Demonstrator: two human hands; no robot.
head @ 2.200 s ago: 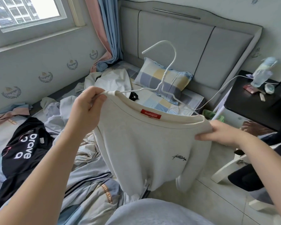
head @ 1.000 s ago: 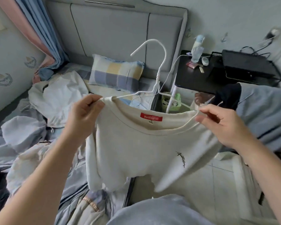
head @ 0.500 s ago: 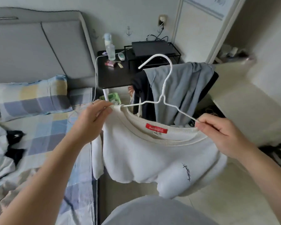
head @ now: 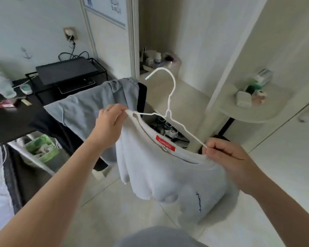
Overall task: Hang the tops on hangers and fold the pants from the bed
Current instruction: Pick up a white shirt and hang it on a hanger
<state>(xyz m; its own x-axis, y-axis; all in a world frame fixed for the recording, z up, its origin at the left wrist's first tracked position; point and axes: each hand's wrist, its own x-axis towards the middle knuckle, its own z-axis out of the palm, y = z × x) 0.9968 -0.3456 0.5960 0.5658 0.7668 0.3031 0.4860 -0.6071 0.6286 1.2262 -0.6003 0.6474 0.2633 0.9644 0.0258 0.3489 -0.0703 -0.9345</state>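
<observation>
Holds a white top [head: 168,175] up in mid-air, near and centre, over the pale floor [head: 114,211]. Pinches its left shoulder with the left hand [head: 111,125], thumb and fingers clenched on the cloth right where the left end of a white wire hanger [head: 168,113] goes in. Grips the right side of the collar with the right hand [head: 225,155], fingers curled round the cloth and the hanger's right end together. Keeps the hook upright above the neck opening, its tip pointing left and far. Leaves the hanger's right arm bare above the collar, from the twisted neck down to the right fingers. Shows a red label [head: 165,145] inside the back of the collar and a small dark mark [head: 198,202] low on the chest.

Just behind the top, to the left: a grey garment [head: 89,104] draped over something dark. Further left: a black table [head: 7,122] with a black box [head: 66,70] on a wire stand and a clear bottle [head: 0,82]. Below the table: a green basket [head: 41,148]. Far right: a rounded shelf [head: 253,111] bearing small containers.
</observation>
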